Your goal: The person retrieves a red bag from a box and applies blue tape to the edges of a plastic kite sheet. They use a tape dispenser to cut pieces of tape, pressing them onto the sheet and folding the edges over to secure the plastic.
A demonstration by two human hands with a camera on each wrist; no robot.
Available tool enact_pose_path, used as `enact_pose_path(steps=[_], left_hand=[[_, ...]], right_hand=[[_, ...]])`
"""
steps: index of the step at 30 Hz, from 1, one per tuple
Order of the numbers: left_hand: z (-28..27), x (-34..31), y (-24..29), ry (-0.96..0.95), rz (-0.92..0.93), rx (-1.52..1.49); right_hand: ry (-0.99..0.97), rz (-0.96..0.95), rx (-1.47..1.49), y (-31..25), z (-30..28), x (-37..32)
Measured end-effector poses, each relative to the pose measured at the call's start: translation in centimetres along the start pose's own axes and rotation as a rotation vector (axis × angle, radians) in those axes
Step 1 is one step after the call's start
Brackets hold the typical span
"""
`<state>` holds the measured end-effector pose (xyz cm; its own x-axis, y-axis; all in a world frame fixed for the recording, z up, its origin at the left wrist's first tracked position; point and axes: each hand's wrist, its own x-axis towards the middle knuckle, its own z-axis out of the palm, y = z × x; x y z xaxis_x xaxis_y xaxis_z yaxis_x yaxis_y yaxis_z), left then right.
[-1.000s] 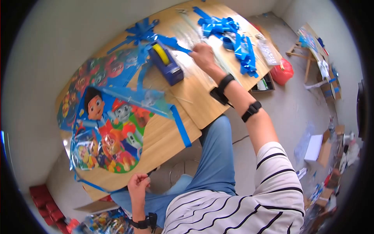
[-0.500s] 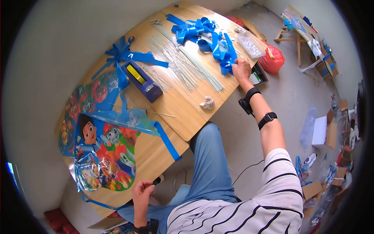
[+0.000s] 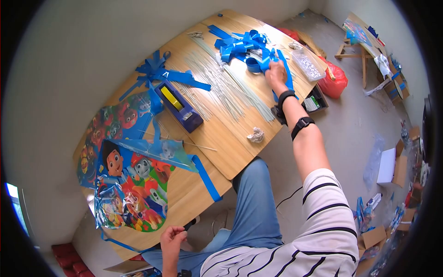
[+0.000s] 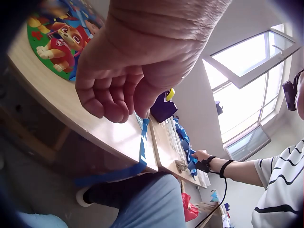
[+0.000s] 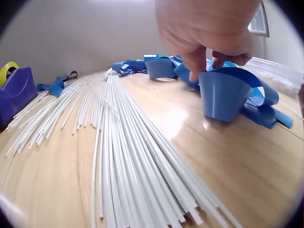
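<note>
My right hand (image 3: 277,76) is over the pile of blue ribbon (image 3: 244,44) at the far right of the table. In the right wrist view its fingers pinch the top of a wide ribbon loop (image 5: 225,95). My left hand (image 3: 171,242) hangs by the near table edge, fingers loosely curled, holding nothing. Below the left hand in the left wrist view, a blue ribbon strip (image 4: 144,137) hangs over the table edge. Thin white sticks (image 5: 137,156) lie in a loose bundle left of the pinched loop.
A purple tape dispenser (image 3: 177,106) stands mid-table beside a blue bow (image 3: 154,67). Shiny cartoon-printed foil sheets (image 3: 138,184) cover the left side. A crumpled white wad (image 3: 255,135) lies near the front edge. A clear plastic box (image 3: 308,64) and a red bag (image 3: 334,78) are at the right.
My right hand has left the sticks near the tape dispenser for the ribbon pile, then shifted slightly left and farther back along it. The left hand stays by the table edge. The head view shifted.
</note>
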<state>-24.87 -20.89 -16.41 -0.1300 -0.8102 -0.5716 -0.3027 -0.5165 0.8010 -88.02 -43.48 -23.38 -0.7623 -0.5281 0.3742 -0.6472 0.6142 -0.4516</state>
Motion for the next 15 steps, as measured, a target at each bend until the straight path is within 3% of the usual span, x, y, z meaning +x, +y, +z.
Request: enact_pose_path(steps=[4, 7, 8, 9, 11, 14, 15], left_hand=[[-0.7, 1.7, 0.5, -0.004, 0.064, 0.012], [0.3, 3.3, 4.5, -0.015, 0.227, 0.013], [0.8, 3.4, 6.8, -0.022, 0.261, 0.023], [1.2, 3.4, 9.2, -0.024, 0.296, 0.032], [1.6, 3.8, 11.9, -0.080, 0.471, -0.067], [2.8, 3.1, 15.2, -0.147, 0.633, -0.304], [2.6, 3.2, 15.2, -0.166, 0.662, -0.391]], right_hand=[[0.165, -0.305, 0.316, -8.3, -3.9, 4.0], [0.081, -0.528, 0.557, -17.9, -7.5, 0.3], [0.159, -0.663, 0.741, -20.6, -8.9, -2.8], [0.057, -0.764, 0.670, -22.8, -10.3, -5.6], [-0.134, -0.943, 0.966, -25.7, -12.3, -12.1], [-0.456, -1.085, 1.162, -27.3, -16.9, -21.7], [-0.435, -1.188, 1.127, -27.8, -17.7, -24.0]])
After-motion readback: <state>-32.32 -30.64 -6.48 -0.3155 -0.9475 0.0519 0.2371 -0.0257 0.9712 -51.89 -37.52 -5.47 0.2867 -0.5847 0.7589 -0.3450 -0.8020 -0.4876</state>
